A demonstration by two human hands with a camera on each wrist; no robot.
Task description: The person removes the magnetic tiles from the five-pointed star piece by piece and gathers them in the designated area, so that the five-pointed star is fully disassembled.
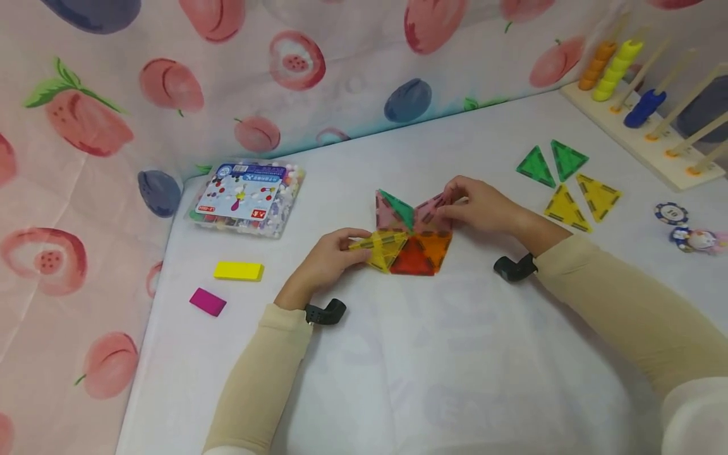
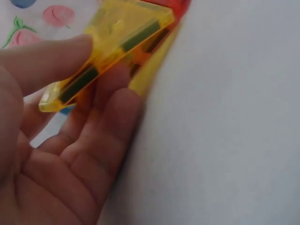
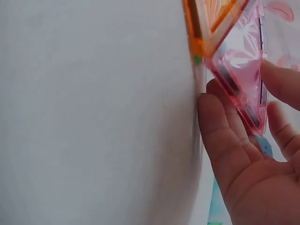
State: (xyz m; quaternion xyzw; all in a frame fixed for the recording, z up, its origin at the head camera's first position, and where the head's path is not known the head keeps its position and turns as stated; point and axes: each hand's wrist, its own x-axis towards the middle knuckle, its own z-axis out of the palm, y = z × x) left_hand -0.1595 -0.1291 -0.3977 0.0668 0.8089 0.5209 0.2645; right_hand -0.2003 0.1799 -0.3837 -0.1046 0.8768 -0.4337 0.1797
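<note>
Left hand: left of centre in the head view; thumb above and fingers below, the left hand (image 1: 330,258) pinches the yellow tile (image 2: 123,28) by its outer end.
Yellow tile: at the cluster's left, tilted off the surface (image 1: 426,354); in the left wrist view its long edge runs lower left to upper right.
Red tile: low centre of the cluster, long edge across the frame; the red tile (image 1: 413,259) looks flat.
Orange tile: beside it on the right; the orange tile (image 1: 438,245) probably handles light and stiff, best taken by the edges.
Pink tile: at the cluster's upper right; the pink tile (image 3: 246,51) points to the upper right in the head view, its long axis slanting; smooth, likely slippery, rigid.
Right hand: right of centre; the right hand (image 1: 483,205) pinches the pink tile's outer corner, fingers narrow.
</note>
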